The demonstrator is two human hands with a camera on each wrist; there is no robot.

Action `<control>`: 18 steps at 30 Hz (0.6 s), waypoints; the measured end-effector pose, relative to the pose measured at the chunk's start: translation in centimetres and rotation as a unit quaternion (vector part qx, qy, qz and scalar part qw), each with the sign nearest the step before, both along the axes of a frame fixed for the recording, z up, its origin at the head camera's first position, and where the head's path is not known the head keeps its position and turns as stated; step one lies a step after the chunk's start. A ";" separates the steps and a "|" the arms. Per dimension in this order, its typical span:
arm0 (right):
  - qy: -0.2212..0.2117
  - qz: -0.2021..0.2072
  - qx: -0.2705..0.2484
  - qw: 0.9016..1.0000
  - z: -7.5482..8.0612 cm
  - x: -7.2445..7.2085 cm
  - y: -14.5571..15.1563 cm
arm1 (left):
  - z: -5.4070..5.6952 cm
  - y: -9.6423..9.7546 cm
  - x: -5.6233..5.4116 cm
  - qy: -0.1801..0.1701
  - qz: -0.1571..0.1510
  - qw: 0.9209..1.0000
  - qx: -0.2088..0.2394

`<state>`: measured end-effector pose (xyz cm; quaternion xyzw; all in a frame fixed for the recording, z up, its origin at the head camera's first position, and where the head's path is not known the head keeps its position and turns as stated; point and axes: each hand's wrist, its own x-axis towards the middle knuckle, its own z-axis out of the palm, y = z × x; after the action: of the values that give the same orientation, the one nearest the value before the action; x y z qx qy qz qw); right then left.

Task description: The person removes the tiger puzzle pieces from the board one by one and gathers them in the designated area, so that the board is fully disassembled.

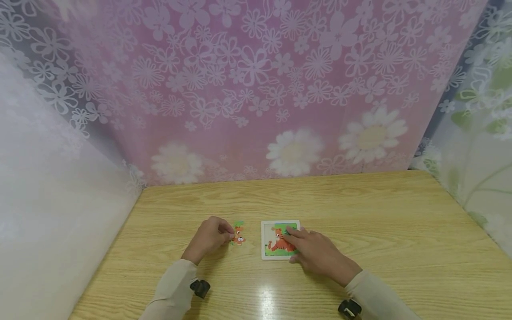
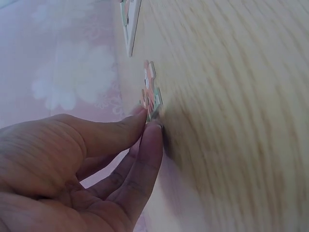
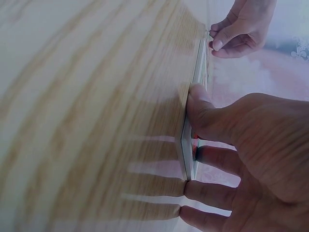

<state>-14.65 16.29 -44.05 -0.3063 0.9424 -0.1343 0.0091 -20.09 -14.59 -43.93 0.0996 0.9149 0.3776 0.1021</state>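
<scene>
My left hand [image 1: 212,235] pinches the left edge of a small jigsaw section [image 1: 239,238] with an orange animal's face on it, between thumb and fingertips. In the left wrist view the section [image 2: 150,89] sits close to the tabletop; whether it is lifted cannot be told. To its right lies a square puzzle board [image 1: 263,240] with a white frame, showing an orange striped animal on green, with pale backing bare at its upper left. My right hand [image 1: 318,253] rests over the board's right side, fingers extended, the thumb [image 3: 198,99] against its near edge.
Both things lie on a light wood-grain table [image 1: 360,213]. A pink flowered cloth [image 1: 256,89] hangs along the back edge, with pale cloth [image 1: 52,200] at the left and flowered cloth [image 1: 480,178] at the right. Each wrist wears a small black camera [image 1: 200,288].
</scene>
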 end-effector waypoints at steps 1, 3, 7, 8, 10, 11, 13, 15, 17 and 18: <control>0.001 0.001 0.000 1.000 0.0 0.0 0.0 | 0.0 0.1 0.0 0.002 0.001 1.000 -0.002; 0.001 0.001 0.000 1.000 0.0 0.0 0.0 | 0.1 0.2 0.0 0.005 0.001 1.000 -0.004; 0.002 0.003 -0.002 1.000 0.0 0.0 0.1 | 0.3 1.0 0.1 0.020 -0.016 1.000 -0.003; 0.002 0.003 -0.002 1.000 0.0 0.0 0.1 | 0.4 1.2 0.1 0.020 -0.023 1.000 0.003; 0.002 0.004 -0.003 1.000 -0.1 0.0 0.1 | 0.6 1.7 0.2 0.020 -0.037 0.999 0.007; 0.001 0.003 -0.004 1.000 -0.1 0.0 0.1 | 0.8 2.0 0.2 0.018 -0.042 0.999 0.008; 0.001 0.002 -0.003 1.000 -0.2 0.0 0.1 | 0.9 2.6 0.3 0.020 -0.053 0.998 0.005; 0.001 0.001 -0.002 1.000 -0.2 0.0 0.0 | 1.1 3.2 0.4 0.024 -0.063 0.998 -0.002; 0.000 -0.001 -0.002 1.000 -0.2 0.0 0.0 | 1.0 3.8 0.5 0.025 -0.073 0.997 -0.008; -0.001 -0.003 -0.002 1.000 -0.2 0.0 0.0 | 0.9 4.1 0.6 0.026 -0.079 0.997 -0.011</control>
<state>-14.66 16.29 -44.23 -0.3037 0.9429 -0.1361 0.0089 -19.50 -10.47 -43.01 0.1799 0.9106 0.3558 0.1088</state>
